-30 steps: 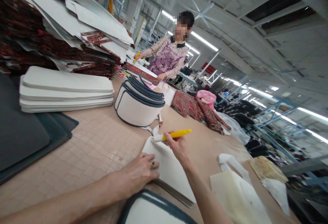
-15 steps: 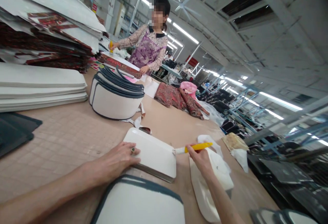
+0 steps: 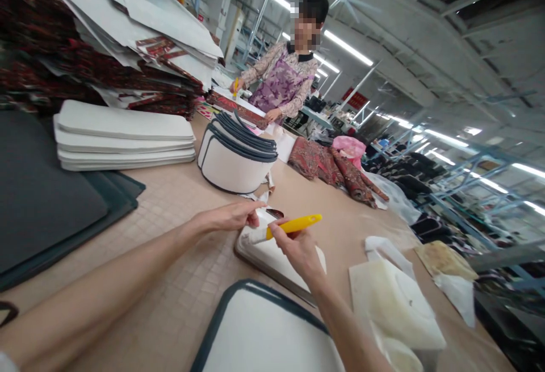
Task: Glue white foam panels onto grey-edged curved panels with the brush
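Note:
A small stack of white rounded panels (image 3: 293, 264) lies on the table in front of me. My left hand (image 3: 238, 216) is at the stack's far left edge, its fingers bent together on the top white panel. My right hand (image 3: 298, 244) grips a brush (image 3: 300, 224) with a yellow handle. The brush's pale head rests on the panel's left end, close to my left fingers; its bristles are hard to make out. Nearer to me lies a larger white panel (image 3: 272, 326) with a dark blue border, partly behind my right forearm.
A whitish container (image 3: 395, 298) stands at right. Beyond are a curved stack of dark-edged panels (image 3: 238, 162), white pads (image 3: 125, 133), dark sheets (image 3: 51, 190) and piled patterned fabric (image 3: 153, 76). Across the table a co-worker (image 3: 285, 76) holds another yellow brush (image 3: 235, 86).
The brush has moved from the panel's right end to its left end. My left hand has shifted from lying on the panel to its far left edge. The camera view has swung left.

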`<action>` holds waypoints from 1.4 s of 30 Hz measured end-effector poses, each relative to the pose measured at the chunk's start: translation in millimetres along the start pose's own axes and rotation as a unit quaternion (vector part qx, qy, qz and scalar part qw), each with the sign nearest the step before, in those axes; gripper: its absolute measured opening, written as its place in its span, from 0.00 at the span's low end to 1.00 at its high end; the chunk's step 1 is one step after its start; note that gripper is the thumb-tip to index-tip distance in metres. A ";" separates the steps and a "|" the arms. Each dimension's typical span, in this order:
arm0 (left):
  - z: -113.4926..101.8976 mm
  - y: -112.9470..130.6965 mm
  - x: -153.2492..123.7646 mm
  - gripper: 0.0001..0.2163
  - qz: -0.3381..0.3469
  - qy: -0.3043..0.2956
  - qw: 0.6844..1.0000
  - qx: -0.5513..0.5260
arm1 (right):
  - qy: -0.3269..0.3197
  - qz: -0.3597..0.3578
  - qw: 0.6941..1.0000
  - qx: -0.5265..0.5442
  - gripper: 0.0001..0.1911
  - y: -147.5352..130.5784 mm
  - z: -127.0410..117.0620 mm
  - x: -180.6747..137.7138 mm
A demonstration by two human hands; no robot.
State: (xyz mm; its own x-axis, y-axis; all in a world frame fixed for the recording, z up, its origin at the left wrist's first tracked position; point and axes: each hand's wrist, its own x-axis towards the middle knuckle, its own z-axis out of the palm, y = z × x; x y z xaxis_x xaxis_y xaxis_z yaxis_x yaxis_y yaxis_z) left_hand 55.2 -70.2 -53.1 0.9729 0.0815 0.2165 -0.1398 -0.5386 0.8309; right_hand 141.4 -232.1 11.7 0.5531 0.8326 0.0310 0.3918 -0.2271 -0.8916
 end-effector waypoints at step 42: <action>110.2 177.2 -137.7 0.17 0.067 -0.038 0.953 0.294 | 0.145 0.062 0.987 0.022 0.16 -28.4 -59.6 -121.8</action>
State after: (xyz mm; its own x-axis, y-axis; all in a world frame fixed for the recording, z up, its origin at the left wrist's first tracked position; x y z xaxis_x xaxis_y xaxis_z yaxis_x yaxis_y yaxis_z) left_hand -83.3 -269.2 7.8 0.9673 -0.0689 0.2441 -0.1569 -0.9186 0.3627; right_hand 106.8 -357.2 60.1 0.7843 0.6188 0.0435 0.2794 -0.2899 -0.9154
